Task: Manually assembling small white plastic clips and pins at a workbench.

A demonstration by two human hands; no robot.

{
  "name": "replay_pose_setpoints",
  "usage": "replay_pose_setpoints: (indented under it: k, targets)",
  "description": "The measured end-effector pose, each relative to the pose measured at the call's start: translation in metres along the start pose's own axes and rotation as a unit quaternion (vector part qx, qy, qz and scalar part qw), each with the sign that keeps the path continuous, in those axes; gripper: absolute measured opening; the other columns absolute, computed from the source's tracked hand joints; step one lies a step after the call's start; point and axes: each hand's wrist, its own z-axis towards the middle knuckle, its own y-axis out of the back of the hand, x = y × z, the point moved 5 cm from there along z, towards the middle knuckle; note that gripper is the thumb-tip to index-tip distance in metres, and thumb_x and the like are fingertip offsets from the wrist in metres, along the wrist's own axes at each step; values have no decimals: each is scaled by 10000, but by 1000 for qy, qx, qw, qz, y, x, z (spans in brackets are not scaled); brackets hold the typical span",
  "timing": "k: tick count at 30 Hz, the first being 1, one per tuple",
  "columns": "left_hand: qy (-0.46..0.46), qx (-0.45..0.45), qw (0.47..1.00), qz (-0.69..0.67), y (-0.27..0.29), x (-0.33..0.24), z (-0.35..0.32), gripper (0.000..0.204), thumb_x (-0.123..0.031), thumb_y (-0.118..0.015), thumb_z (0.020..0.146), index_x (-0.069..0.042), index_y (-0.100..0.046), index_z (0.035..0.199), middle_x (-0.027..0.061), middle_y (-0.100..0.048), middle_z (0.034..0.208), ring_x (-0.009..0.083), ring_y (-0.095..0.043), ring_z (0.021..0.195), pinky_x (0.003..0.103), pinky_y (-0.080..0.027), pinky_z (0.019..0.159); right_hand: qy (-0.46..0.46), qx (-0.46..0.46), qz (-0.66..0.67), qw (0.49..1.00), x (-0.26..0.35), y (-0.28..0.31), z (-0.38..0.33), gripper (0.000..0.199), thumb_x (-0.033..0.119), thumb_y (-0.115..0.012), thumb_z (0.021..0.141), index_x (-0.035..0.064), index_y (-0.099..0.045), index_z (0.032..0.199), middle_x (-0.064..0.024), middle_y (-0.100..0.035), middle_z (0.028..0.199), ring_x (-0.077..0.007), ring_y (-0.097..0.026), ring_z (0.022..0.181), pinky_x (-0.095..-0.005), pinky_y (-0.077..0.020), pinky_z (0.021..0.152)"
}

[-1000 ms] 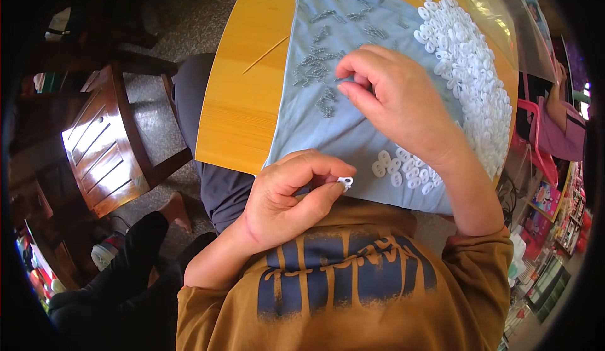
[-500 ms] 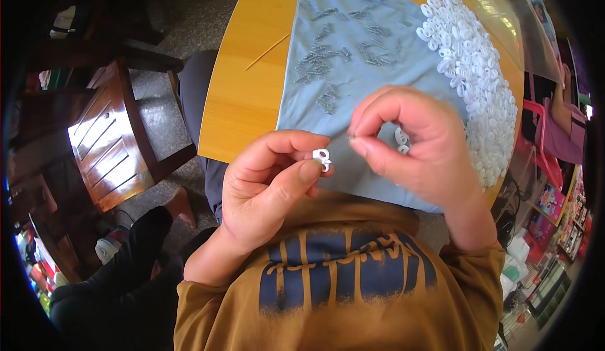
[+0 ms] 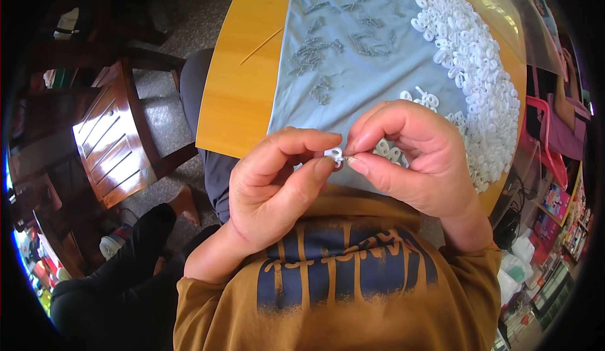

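Note:
My left hand [image 3: 268, 184] pinches a small white plastic piece with a ring-shaped hole [image 3: 334, 154] between thumb and forefinger. Close against it, the thumb and forefinger of my right hand [image 3: 419, 159] are pressed together on a tiny metal spring [image 3: 347, 157], mostly hidden by the fingertips. The spring's end meets the white piece; whether it sits inside cannot be made out. Under my hands lies a light blue cloth [image 3: 372, 80], with several small metal springs [image 3: 315, 51] scattered over its far left part. A few white pieces [image 3: 425, 99] lie just beyond my right hand.
A large heap of white plastic pieces [image 3: 472, 61] covers the right side of the yellow wooden table [image 3: 230, 92]. One thin wooden stick [image 3: 261, 45] rests left of the cloth. Clear plastic sheeting [image 3: 498, 4] hangs at the far right. A wooden chair [image 3: 116, 137] stands to the left.
My right hand has moved left and slightly down, bringing the spring up to the white piece. That piece has turned a little in my left hand. Loose white pieces behind my right hand now show.

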Motion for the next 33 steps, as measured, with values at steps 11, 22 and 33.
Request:
replay_pose_setpoints:
  k: [11,22,33]
  targets:
    - [-18,-17,999,26,1,3,1,235,60,-554,833,19,-579,1062,41,-603,871,72,-548,762,185,-425,658,48,-2,-90,995,7,0,2,117,-27,-629,742,23,-574,832,-51,-600,753,-133,-586,661,-237,-473,602]
    - [-64,-57,986,145,4,1,2,247,94,-614,737,9,-624,968,79,-613,768,158,-573,668,246,-442,589,154,1,-233,960,17,-7,0,222,-104,-645,666,28,-577,829,-90,-617,770,-204,-603,675,-269,-471,591]
    - [-38,-50,996,69,2,9,3,215,75,-589,801,16,-609,1006,54,-617,820,92,-559,653,196,-443,581,85,-20,-160,983,1,-5,-2,196,-95,-633,693,10,-581,850,-94,-614,791,-185,-599,688,-257,-471,613]
